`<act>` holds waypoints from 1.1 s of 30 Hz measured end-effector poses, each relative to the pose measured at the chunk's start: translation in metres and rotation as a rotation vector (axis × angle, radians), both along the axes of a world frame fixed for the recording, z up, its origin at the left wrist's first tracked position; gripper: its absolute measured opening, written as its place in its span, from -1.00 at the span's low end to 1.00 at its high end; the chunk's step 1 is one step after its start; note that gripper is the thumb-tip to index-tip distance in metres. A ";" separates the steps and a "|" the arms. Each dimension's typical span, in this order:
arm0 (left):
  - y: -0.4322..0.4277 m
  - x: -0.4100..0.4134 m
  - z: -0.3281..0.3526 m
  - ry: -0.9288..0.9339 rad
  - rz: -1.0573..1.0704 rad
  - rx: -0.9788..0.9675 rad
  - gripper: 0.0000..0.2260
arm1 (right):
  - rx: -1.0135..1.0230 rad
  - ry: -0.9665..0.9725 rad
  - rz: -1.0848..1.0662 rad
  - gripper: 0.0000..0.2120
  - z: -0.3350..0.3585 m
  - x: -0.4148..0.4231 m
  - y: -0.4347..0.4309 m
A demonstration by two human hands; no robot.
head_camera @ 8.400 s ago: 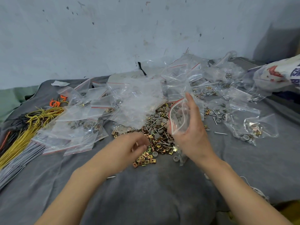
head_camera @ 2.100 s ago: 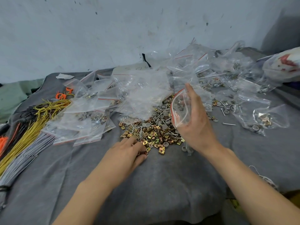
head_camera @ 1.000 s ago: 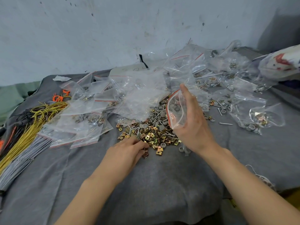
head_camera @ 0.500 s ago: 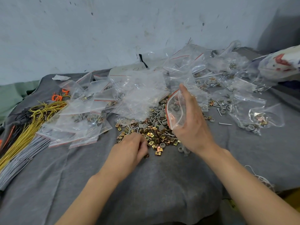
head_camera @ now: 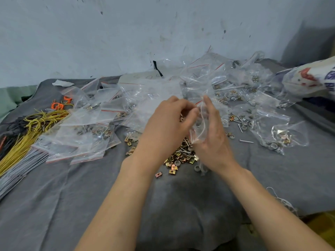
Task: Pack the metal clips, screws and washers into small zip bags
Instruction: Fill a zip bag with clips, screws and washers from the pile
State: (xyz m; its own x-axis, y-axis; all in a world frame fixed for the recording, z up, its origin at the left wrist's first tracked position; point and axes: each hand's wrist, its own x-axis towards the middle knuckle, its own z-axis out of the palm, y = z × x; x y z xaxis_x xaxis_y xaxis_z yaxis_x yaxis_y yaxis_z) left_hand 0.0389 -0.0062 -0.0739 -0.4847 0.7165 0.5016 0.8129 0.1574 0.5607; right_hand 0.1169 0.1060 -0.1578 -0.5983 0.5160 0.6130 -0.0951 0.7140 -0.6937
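Zip bag: a small clear zip bag (head_camera: 198, 127) with a red seal line stood upright in the air above the pile, mouth up, with a few grey washers showing through its wall.
Right hand: the right hand (head_camera: 215, 140) gripped the zip bag from behind, its fingers (head_camera: 208, 104) reaching up along the bag's back.
Left hand: the left hand (head_camera: 168, 122) was at the bag's mouth with its fingers (head_camera: 192, 113) curled and bunched together; whether they pinched any piece could not be told.
Pile: loose brass-coloured clips, screws and grey washers lay in a pile (head_camera: 181, 156) directly under both hands, on the grey cloth (head_camera: 181, 205).
Stray clip: one clip (head_camera: 158, 174) lay just in front of the pile, apart from it.
Filled bags: flat packed bags (head_camera: 81, 140) lay overlapping to the left of the pile; more bags (head_camera: 281, 136) with parts inside lay to the right.
Loose screw: a single screw (head_camera: 246, 141) lay on the cloth between the pile and the right-hand bags.
Wires: yellow wires (head_camera: 27, 138) and grey wires (head_camera: 20, 169) lay at the far left edge.
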 end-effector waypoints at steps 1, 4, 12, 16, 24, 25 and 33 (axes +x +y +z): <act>0.002 0.000 0.001 -0.006 -0.006 0.004 -0.87 | -0.023 -0.002 -0.002 -0.20 0.000 0.001 0.002; 0.001 -0.003 0.005 -0.093 -0.033 0.106 -0.87 | -0.080 0.002 -0.001 -0.21 0.000 0.004 0.006; -0.015 -0.014 -0.008 -0.509 -0.050 0.199 -0.80 | -0.347 0.066 0.223 -0.34 0.028 0.012 -0.003; -0.023 -0.019 -0.017 -0.690 -0.155 0.213 -0.76 | -0.591 0.141 0.365 -0.53 0.046 0.007 -0.009; -0.038 -0.025 -0.025 -0.770 -0.084 0.249 -0.90 | -0.848 0.061 0.363 -0.72 0.045 -0.009 -0.006; -0.041 -0.025 -0.024 -0.756 -0.071 0.262 -0.90 | -0.834 0.079 0.323 -0.77 0.044 -0.011 -0.004; -0.050 -0.022 -0.028 -0.655 -0.053 0.317 -0.90 | -0.683 0.093 0.326 -0.77 0.043 -0.011 -0.005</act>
